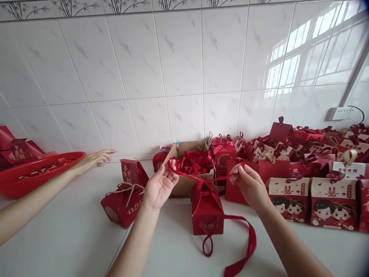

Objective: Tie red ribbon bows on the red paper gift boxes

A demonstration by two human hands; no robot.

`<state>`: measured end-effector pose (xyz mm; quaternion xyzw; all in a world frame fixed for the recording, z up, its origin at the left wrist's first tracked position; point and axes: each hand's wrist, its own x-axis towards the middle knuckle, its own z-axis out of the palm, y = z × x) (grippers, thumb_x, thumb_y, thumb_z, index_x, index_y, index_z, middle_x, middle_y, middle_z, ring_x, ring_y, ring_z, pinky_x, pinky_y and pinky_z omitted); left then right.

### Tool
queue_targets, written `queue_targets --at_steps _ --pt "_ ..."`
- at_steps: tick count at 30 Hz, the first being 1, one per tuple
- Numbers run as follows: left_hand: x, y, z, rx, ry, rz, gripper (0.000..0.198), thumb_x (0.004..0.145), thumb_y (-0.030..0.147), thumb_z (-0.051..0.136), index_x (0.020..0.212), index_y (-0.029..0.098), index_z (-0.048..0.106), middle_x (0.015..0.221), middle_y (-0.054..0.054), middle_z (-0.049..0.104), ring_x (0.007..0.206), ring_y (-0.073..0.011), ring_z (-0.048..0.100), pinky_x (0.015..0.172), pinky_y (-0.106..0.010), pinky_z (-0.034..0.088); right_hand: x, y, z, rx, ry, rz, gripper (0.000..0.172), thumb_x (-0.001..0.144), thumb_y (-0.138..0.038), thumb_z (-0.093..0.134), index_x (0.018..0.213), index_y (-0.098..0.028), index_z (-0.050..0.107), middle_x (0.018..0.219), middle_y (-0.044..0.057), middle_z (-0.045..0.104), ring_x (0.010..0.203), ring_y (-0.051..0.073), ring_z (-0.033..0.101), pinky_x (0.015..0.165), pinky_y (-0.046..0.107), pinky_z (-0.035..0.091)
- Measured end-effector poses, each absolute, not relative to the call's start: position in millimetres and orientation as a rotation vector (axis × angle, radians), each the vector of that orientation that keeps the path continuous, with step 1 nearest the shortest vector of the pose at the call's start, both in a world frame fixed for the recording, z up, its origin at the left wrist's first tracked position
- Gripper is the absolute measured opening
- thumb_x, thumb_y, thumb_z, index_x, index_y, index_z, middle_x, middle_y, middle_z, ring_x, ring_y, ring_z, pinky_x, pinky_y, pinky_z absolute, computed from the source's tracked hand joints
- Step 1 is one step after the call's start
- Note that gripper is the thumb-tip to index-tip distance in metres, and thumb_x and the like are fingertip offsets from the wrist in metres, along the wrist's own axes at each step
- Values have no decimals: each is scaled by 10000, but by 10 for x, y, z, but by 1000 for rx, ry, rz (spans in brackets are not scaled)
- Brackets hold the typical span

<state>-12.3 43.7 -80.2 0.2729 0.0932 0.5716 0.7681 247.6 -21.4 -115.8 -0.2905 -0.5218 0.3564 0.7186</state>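
My left hand [160, 185] and my right hand [250, 184] each pinch one end of a red ribbon [201, 178], which is stretched level between them. Right below the ribbon stands a small red gift box [207, 211], its top flaps drawn up. More of the ribbon trails from the box across the white counter [69, 238] at the front. Behind the box is an open cardboard carton [190, 154] filled with red ribbons.
Another person's arm and hand [92, 161] reach from the left toward a red tray [34, 173]. A red box tied with twine [123, 202] lies on its side. Several finished red boxes [311, 181] crowd the right. A tiled wall stands behind.
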Motion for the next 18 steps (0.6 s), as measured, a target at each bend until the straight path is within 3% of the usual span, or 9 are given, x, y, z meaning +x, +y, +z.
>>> queue_targets --at_steps 5,7,10,13,15,18 --pt "-175 467 -950 566 290 1256 287 951 73 364 920 91 649 899 -75 701 691 -120 651 696 -309 576 2508 -215 -1217 -510 -970 950 250 843 -390 567 676 -219 492 796 36 544 851 204 575 791 374 485" --pt "-163 464 -989 568 294 1265 284 942 57 366 903 85 646 846 -63 688 630 -97 622 776 -359 591 2500 -228 -1209 -500 -966 1001 255 861 -398 519 683 -235 440 687 4 464 734 194 557 803 425 492" --pt "-139 458 -1024 563 305 1276 296 932 33 359 855 83 640 791 -55 665 549 -49 554 761 -290 606 2490 -248 -1197 -561 -977 1011 258 891 -394 454 690 -249 384 580 -51 260 495 146 345 609 375 481" --pt "-133 462 -1038 592 331 1276 277 911 14 381 837 83 639 776 -59 649 553 -44 533 640 -194 588 2493 -262 -1194 -579 -945 1026 249 891 -384 455 696 -247 384 566 -64 192 457 128 190 423 269 307" --pt "-141 467 -1040 635 333 1281 234 880 10 438 810 94 645 780 -56 643 568 -46 527 572 -152 549 2489 -266 -1207 -583 -947 999 253 893 -389 466 701 -238 401 550 -64 224 446 115 179 401 245 224" --pt "-160 464 -1033 752 349 1314 147 802 24 556 757 111 666 783 -42 642 562 -46 504 472 -120 454 2459 -266 -1261 -661 -1001 820 268 904 -405 494 714 -225 438 545 -54 326 441 98 237 412 236 209"
